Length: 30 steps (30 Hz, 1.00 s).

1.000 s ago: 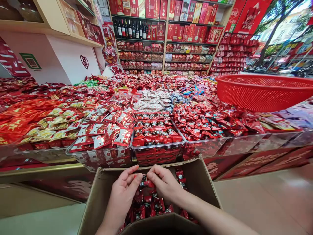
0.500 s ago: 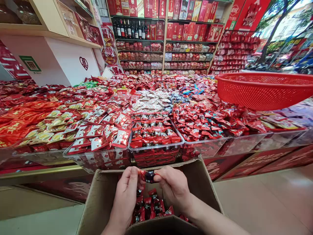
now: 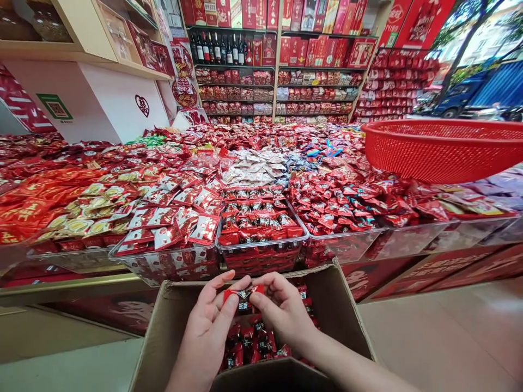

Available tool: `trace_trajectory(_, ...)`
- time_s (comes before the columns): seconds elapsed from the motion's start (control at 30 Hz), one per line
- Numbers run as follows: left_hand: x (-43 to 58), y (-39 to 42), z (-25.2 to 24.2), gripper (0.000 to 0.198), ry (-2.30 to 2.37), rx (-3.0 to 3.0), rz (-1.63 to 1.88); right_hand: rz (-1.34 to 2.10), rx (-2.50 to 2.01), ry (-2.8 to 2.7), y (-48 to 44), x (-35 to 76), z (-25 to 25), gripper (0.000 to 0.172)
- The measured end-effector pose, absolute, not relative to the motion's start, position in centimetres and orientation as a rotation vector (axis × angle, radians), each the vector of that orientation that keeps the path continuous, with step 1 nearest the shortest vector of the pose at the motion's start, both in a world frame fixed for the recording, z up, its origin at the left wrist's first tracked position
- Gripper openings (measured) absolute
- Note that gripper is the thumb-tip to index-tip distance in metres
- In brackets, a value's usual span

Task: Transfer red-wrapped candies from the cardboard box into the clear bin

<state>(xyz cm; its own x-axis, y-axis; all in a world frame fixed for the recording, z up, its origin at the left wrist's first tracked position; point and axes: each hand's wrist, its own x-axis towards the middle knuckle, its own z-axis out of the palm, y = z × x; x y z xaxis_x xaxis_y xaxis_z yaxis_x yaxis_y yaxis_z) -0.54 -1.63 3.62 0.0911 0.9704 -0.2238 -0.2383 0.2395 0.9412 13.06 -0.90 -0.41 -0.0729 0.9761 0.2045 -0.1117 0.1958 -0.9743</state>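
Between my hands, over the open cardboard box (image 3: pixel 152 340), is one wrapped candy (image 3: pixel 244 300) with red ends and a dark middle. My left hand (image 3: pixel 212 321) pinches its left end between thumb and fingers, the index finger raised. On the other end, the thumb and fingers of my right hand (image 3: pixel 286 313) are closed. Below, inside the box, lie many loose candies (image 3: pixel 255 343) of the same red and black kind. Just beyond the box, a clear plastic bin (image 3: pixel 261 242) holds rows of matching candies (image 3: pixel 259 215).
Bins of red-and-white packets (image 3: pixel 167 218) and red-and-blue sweets (image 3: pixel 330 207) flank the middle bin. A large red mesh basket (image 3: pixel 445 149) rests on the goods at right. Shelves (image 3: pixel 278 71) with bottles and boxes stand behind; tiled floor (image 3: pixel 441 326) shows lower right.
Both hands have turned the candy and shifted their grip; the left fingers are more spread, the right ones more raised. Beyond the shop, a blue truck has come into view at right.
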Motion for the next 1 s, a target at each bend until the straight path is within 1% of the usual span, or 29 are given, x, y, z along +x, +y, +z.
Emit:
trace_trajectory(0.07,-0.3,-1.8,3.7,0.043,1.088,0.824,1.102,1.326,-0.916,-1.157,-0.7,12.9,-0.3,0.023)
trace_trajectory(0.17,-0.1,-1.8,3.7,0.042,1.106,0.774,1.124,1.36,-0.889,-1.072,-0.6,13.0,-0.3,0.027)
trace_trajectory(0.27,-0.3,-1.6,3.3,0.044,1.148,0.844,1.111,1.32,-0.924,-1.09,-0.6,13.3,-0.2,0.026)
trace_trajectory(0.4,-1.0,-1.1,2.0,0.041,1.163,1.051,1.13,1.347,-0.937,-1.315,-0.5,14.3,0.5,0.021)
trace_trajectory(0.43,-1.1,-1.0,1.7,0.039,1.159,1.124,1.138,1.374,-0.916,-1.375,-0.4,14.6,0.7,0.024)
trace_trajectory(0.5,-1.1,-1.0,1.1,0.035,1.152,1.258,1.112,1.442,-0.872,-1.461,-0.4,15.2,1.4,0.038)
trace_trajectory(0.53,-1.1,-1.1,1.0,0.033,1.15,1.313,1.079,1.469,-0.867,-1.504,-0.4,15.5,1.7,0.042)
trace_trajectory(0.57,-1.0,-1.1,1.0,0.031,1.143,1.364,1.045,1.485,-0.876,-1.558,-0.3,15.7,2.1,0.043)
trace_trajectory(0.63,-0.7,-1.0,1.8,0.027,1.122,1.49,0.993,1.474,-0.906,-1.664,-0.2,16.3,3.1,0.04)
trace_trajectory(0.73,-0.4,-0.2,4.4,0.024,1.111,1.898,1.017,1.392,-0.898,-1.623,0.8,17.3,5.0,0.031)
trace_trajectory(0.8,-0.3,1.1,6.6,0.021,1.135,2.235,1.14,1.266,-0.868,-1.532,2.2,18.1,6.5,0.027)
trace_trajectory(0.87,-0.2,2.9,8.6,0.018,1.169,2.438,1.244,1.093,-0.858,-1.503,3.9,18.9,8.0,0.023)
trace_trajectory(0.93,-0.1,4.8,10.0,0.021,1.227,2.582,1.218,0.9,-0.89,-1.504,5.6,19.6,9.3,0.02)
trace_trajectory(1.0,-0.1,6.7,10.6,0.026,1.282,2.704,1.09,0.736,-0.956,-1.528,7.1,20.0,9.9,0.016)
